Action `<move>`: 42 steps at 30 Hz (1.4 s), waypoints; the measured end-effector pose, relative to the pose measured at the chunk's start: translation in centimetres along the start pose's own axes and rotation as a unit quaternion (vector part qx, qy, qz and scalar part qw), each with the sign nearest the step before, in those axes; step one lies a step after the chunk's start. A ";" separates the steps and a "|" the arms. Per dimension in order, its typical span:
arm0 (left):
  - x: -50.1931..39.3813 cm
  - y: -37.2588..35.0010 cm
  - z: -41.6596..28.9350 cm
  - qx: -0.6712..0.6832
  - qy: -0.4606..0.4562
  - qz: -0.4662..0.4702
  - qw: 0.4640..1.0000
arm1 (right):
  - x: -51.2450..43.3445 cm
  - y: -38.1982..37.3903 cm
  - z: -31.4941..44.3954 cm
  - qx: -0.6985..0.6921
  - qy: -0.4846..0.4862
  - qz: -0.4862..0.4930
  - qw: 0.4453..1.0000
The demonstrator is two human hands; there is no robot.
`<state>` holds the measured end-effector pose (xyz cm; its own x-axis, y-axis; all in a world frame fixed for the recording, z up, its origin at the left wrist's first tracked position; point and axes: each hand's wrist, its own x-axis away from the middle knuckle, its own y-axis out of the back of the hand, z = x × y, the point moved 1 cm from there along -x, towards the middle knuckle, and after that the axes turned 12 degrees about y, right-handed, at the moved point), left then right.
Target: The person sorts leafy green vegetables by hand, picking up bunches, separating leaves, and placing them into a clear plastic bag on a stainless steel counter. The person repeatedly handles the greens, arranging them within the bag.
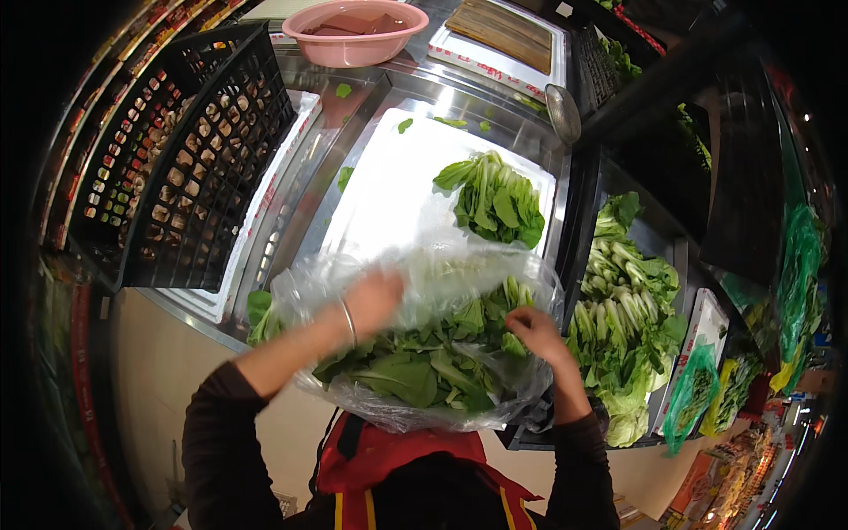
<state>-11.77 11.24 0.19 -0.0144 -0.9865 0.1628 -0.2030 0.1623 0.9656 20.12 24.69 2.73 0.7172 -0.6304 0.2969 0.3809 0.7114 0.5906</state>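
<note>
A large clear plastic bag (430,424) full of leafy greens (397,377) lies before me, over the near end of a white foam board (371,179). Motion blurs my left hand (374,298), which wears a bangle and is over the left part of the bag's mouth. Whether it grips the film cannot be made out. At the right side of the bag, my right hand (535,333) has its fingers curled beside some greens; what they pinch, if anything, is unclear. A bunch of green leafy vegetables (500,202) rests on the board's right side, stems pointing away.
At left, a black plastic crate (205,165) holds mushrooms. A pink basin (358,33) with brown pieces stands at the back, beside a wrapped foam tray (500,40). A round mesh strainer (563,114) is at the back right. Stacked greens (619,318) fill the right bin.
</note>
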 end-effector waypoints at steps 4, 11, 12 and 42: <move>-5.4 10.6 7.6 -0.100 0.173 -0.316 0.927 | -0.5 -0.6 0.5 0.073 0.022 -0.168 0.983; -3.8 0.7 -4.1 0.143 -0.078 -0.148 0.975 | -6.5 -7.3 0.5 -0.067 0.098 -0.182 0.976; -3.7 -1.8 -3.8 0.220 0.062 -0.114 0.967 | -7.8 -8.2 0.4 -0.043 0.099 -0.192 0.975; 1.9 -3.5 -7.1 0.872 0.200 0.011 0.446 | -3.4 -11.4 12.1 -0.022 0.221 -0.262 0.939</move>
<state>-4.18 8.90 -1.42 0.0690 -0.8461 0.5286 -0.6654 -0.4338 -0.6075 6.25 15.01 4.12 0.5934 -0.7134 -0.3729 0.7658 0.3576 0.5345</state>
